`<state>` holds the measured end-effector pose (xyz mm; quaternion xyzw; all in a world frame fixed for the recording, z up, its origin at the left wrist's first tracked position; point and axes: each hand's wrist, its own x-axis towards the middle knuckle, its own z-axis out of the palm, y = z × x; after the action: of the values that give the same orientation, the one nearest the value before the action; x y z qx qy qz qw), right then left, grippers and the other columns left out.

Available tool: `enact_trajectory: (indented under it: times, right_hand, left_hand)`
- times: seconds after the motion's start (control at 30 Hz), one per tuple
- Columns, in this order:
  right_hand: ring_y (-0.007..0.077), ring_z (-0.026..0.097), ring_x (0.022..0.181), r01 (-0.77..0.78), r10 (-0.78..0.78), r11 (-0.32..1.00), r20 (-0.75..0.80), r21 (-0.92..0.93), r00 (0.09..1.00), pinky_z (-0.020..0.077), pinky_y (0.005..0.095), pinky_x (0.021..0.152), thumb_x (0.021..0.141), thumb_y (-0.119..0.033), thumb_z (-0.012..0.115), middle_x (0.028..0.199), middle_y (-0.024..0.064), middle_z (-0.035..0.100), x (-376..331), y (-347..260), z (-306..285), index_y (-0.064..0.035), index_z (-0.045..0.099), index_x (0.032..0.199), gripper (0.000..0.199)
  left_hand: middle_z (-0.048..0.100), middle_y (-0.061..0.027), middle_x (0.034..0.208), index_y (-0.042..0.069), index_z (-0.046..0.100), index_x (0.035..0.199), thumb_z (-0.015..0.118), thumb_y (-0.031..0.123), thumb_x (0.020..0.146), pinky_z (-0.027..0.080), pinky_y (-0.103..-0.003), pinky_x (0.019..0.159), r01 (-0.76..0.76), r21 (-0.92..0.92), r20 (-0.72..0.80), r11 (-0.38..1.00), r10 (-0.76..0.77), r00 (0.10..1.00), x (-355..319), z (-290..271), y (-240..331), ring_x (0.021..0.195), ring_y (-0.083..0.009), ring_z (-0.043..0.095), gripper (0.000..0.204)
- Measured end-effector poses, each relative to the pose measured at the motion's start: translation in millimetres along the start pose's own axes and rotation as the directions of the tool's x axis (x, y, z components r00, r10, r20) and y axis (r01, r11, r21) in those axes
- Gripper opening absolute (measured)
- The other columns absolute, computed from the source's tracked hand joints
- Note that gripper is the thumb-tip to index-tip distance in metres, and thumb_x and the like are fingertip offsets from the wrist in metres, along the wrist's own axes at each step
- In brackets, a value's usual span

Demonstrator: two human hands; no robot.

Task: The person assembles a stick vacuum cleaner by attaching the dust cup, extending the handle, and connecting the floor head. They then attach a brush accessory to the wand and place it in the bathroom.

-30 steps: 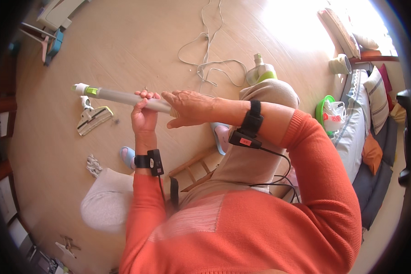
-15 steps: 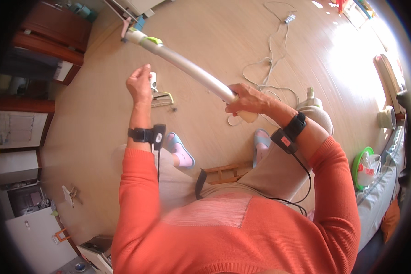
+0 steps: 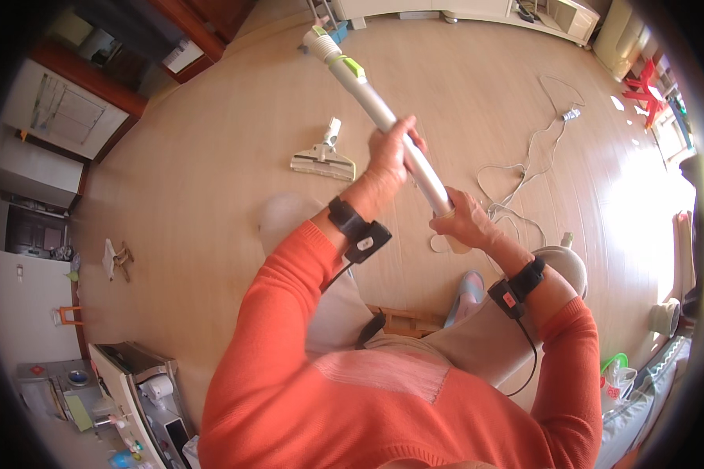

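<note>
A silver vacuum cleaner tube [image 3: 373, 100] with a green latch and a ribbed white upper end slants across the space in front of me. My left hand [image 3: 389, 155] is wrapped round its middle. Lower down, my right hand [image 3: 468, 222] grips the tube near its pale bottom end, part of which is hidden by the fingers. On the floor left of the tube lies a vacuum floor head [image 3: 323, 162], its short white neck pointing away from me and joined to nothing.
A pale cord [image 3: 526, 160] loops over the floor to the right, with a white socket block [image 3: 571, 114] along it. Wooden slats [image 3: 403, 321] show beneath me, and a slippered foot [image 3: 466, 297] is beside them. White low furniture [image 3: 399, 8] lines the far wall.
My left hand, earlier off the tube, has moved right and closed round its middle. The tube now stands steeper in view. The whole view has shifted, showing more of the far wall.
</note>
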<state>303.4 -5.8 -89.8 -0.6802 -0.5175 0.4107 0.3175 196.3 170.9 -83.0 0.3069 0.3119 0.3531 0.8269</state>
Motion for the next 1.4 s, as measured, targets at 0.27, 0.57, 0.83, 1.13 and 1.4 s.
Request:
enact_trajectory:
  times: [0.27,0.57,0.83,1.13,1.4]
  right_hand:
    - [0.0403,0.062,0.073,0.122,-0.166,0.97,-0.204,-0.211,0.965,0.0493,0.0463,0.071,0.074,-0.028,0.073,0.076,0.0204,0.062,1,6,-1,0.003,0.058,0.106,0.047]
    - [0.0223,0.065,0.109,0.25,0.1,0.849,-0.606,0.466,0.789,0.0492,0.0335,0.096,0.101,-0.033,0.056,0.118,0.0111,0.067,-37,57,-173,-0.0038,0.059,0.13,0.041]
    - [0.0293,0.068,0.094,-0.702,0.394,0.707,-0.777,-0.086,0.492,0.0532,0.0387,0.08,0.081,-0.048,0.072,0.095,0.0197,0.072,-160,349,-226,0.0028,0.072,0.099,0.054]
    - [0.034,0.069,0.097,-0.872,0.686,0.429,-0.713,0.237,0.144,0.055,0.0437,0.083,0.069,-0.055,0.081,0.109,0.0255,0.067,-214,409,-130,0.0072,0.052,0.124,0.088]
    - [0.0258,0.065,0.095,-0.647,0.766,0.486,-0.643,0.588,-0.009,0.0528,0.0382,0.078,0.061,-0.045,0.091,0.109,0.0183,0.065,-255,403,-84,0.0067,0.048,0.128,0.095]
  left_hand:
    - [0.064,-0.0071,0.081,0.01,0.059,0.09,0.076,0.016,0.084,0.053,-0.047,0.092,0.031,-0.034,0.204,0.999,-0.024,0.979,7,-3,44,0.084,-0.0241,0.064,0.019]
    - [0.061,-0.007,0.077,0.005,0.059,0.078,0.071,0.004,0.083,0.049,-0.049,0.098,0.146,-0.253,0.457,0.956,-0.014,0.889,62,-32,63,0.081,-0.0228,0.061,0.012]
    - [0.059,-0.0076,0.081,0.005,0.058,0.079,0.07,0.007,0.086,0.046,-0.047,0.1,0.047,-0.297,0.331,0.954,0.057,0.942,53,-40,76,0.085,-0.0214,0.059,0.013]
    - [0.059,-0.0091,0.089,0.001,0.061,0.083,0.07,0.004,0.085,0.044,-0.048,0.105,0.023,-0.23,0.226,0.973,0.031,0.974,59,-64,73,0.091,-0.0231,0.057,0.009]
    - [0.051,-0.0073,0.095,0.002,0.053,0.092,0.068,0.007,0.088,0.039,-0.046,0.111,0.133,-0.194,0.342,0.972,-0.059,0.938,69,-89,85,0.104,-0.0262,0.05,0.016]
